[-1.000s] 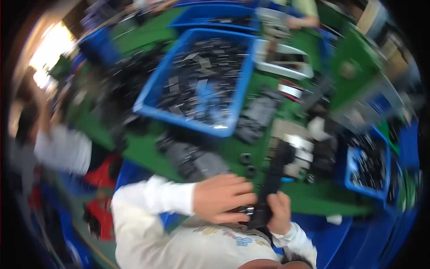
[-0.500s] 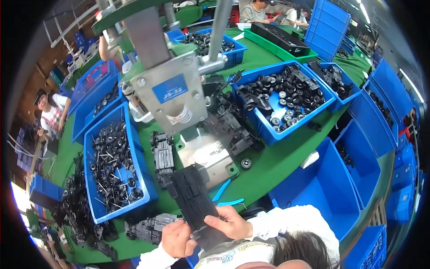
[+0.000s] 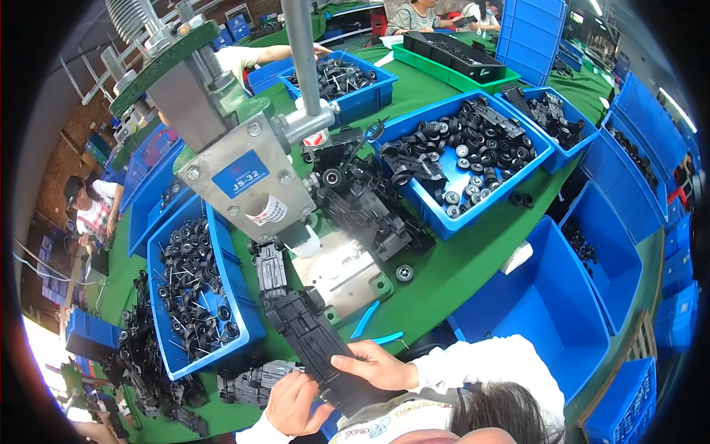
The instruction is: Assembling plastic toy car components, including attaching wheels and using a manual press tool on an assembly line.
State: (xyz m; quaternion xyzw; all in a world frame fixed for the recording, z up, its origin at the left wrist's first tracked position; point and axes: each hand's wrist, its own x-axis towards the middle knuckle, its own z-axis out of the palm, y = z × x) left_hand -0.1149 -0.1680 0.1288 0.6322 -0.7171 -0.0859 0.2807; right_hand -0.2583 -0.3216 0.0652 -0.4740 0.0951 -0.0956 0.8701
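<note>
A long black plastic toy-car chassis point(image 3: 314, 337) is held slanting in front of me, its far end pointing up and to the left. My right hand point(image 3: 377, 366) grips its near right side, thumb on top. My left hand point(image 3: 294, 403) is closed at the near left edge, fingers pinched together by a small shiny spot. What those fingers hold is too small to make out. Past the chassis stands a metal hand press point(image 3: 244, 174) with a pale base plate point(image 3: 336, 274). Blue-handled pliers point(image 3: 366, 322) lie beside that base.
A blue bin of wheels on axles point(image 3: 194, 274) stands left; a blue bin of loose wheels point(image 3: 477, 152) stands right of the press. More chassis point(image 3: 377, 214) lie behind the base, near a single wheel point(image 3: 404, 273). A large blue crate point(image 3: 532, 318) is at right. Co-workers sit farther off.
The chassis has tilted farther left, still in both hands. My view has shifted, so the press appears lower and more to the left. Another person's arm now reaches toward the far bin.
</note>
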